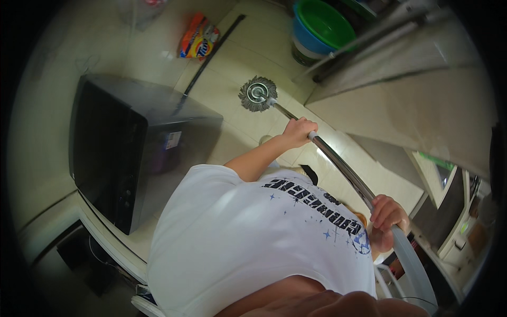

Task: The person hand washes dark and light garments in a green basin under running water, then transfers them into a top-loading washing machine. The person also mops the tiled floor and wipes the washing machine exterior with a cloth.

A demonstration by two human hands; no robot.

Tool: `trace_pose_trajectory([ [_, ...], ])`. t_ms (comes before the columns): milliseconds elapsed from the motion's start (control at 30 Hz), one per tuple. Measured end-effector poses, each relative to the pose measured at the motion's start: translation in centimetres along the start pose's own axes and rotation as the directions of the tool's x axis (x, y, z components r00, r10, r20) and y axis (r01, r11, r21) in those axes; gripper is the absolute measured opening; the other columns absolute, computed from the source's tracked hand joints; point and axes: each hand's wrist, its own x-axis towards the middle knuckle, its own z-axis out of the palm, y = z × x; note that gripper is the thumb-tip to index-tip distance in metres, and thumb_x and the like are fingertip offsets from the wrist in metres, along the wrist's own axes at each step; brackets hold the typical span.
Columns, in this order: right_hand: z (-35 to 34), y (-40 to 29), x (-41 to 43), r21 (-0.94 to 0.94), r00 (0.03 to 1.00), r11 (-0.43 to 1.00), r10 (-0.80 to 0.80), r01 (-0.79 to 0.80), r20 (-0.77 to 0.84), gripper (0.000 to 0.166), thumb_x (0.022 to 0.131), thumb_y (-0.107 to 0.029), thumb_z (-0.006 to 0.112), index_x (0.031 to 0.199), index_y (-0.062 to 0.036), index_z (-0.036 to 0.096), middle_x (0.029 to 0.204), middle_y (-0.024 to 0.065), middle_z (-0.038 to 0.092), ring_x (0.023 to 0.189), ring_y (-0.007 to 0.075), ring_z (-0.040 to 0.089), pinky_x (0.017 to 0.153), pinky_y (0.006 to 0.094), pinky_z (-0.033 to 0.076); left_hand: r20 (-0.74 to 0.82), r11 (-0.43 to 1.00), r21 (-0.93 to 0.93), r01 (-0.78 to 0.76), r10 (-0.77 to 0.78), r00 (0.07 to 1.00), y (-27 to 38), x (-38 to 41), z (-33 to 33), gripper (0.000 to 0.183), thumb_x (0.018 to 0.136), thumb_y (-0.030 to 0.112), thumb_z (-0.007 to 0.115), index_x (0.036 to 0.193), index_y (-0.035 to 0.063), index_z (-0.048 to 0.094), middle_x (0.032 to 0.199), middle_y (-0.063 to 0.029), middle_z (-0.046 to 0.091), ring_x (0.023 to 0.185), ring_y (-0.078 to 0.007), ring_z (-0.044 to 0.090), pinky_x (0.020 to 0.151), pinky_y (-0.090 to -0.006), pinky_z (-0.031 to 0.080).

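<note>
A spin mop with a round head of grey strands (246, 99) rests on the tiled floor, in front of me and a little left of the picture's middle. Its metal handle (342, 163) slants from the head back towards my right side. My left hand (300, 132) is wrapped around the lower part of the handle, just below a pale collar. Higher up, my right hand (388, 222) grips the handle where the grey plastic grip (416, 265) begins. That grip runs on past my right shoulder.
On my left stands a dark, boxy appliance (107, 158) with a glossy front. An orange detergent bag (199, 37) and a long black pole (214, 51) lie ahead. Stacked green and blue basins (326, 23) stand at the far right, near a pale panel (408, 103).
</note>
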Motion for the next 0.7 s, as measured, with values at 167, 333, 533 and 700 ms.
trace_pose_trajectory([
  [167,0.6,-2.5,2.7,-0.019,0.988,0.998,-0.05,0.053,0.144,0.03,0.071,-0.025,0.062,0.056,-0.0089,0.041,0.053,0.0044,0.047,0.051,0.0167,0.049,0.068,0.037,0.044,-0.065,0.989,0.105,0.103,-0.096,0.993,2.6,2.1,-5.1,0.016,0.068,0.018,0.065,0.079,0.0186,0.054,0.081,0.0039,0.058,0.09,-0.0227,0.052,0.065,-0.0408,0.038],
  [333,2.2,-4.5,2.1,-0.07,0.918,0.982,-0.135,0.173,0.373,0.023,0.07,-0.02,0.062,0.06,-0.0063,0.047,0.059,0.0063,0.05,0.056,0.0195,0.052,0.07,0.0384,0.043,-0.086,0.976,0.153,0.156,-0.144,0.986,3.7,2.3,-6.7,0.015,0.07,0.019,0.064,0.083,0.0195,0.056,0.088,0.0017,0.058,0.097,-0.0223,0.051,0.067,-0.0417,0.041],
  [533,6.5,-8.7,3.5,-0.13,0.862,0.958,-0.165,0.255,0.48,0.021,0.069,-0.017,0.062,0.059,-0.0074,0.047,0.058,0.0049,0.05,0.057,0.0194,0.051,0.069,0.0379,0.043,0.042,0.963,0.235,0.132,-0.146,0.988,5.4,3.8,-12.1,0.018,0.07,0.019,0.065,0.087,0.0203,0.058,0.093,0.0008,0.057,0.103,-0.0211,0.049,0.072,-0.0393,0.046],
  [700,11.7,-13.8,5.6,-0.18,0.868,0.939,-0.183,0.294,0.462,0.019,0.068,-0.014,0.061,0.058,-0.0074,0.047,0.057,0.0047,0.049,0.056,0.0198,0.051,0.067,0.0374,0.044,0.104,0.967,0.241,0.078,-0.106,0.989,7.8,4.4,-18.0,0.02,0.069,0.018,0.064,0.089,0.0205,0.059,0.095,-0.0003,0.057,0.103,-0.0212,0.049,0.077,-0.0392,0.047],
])
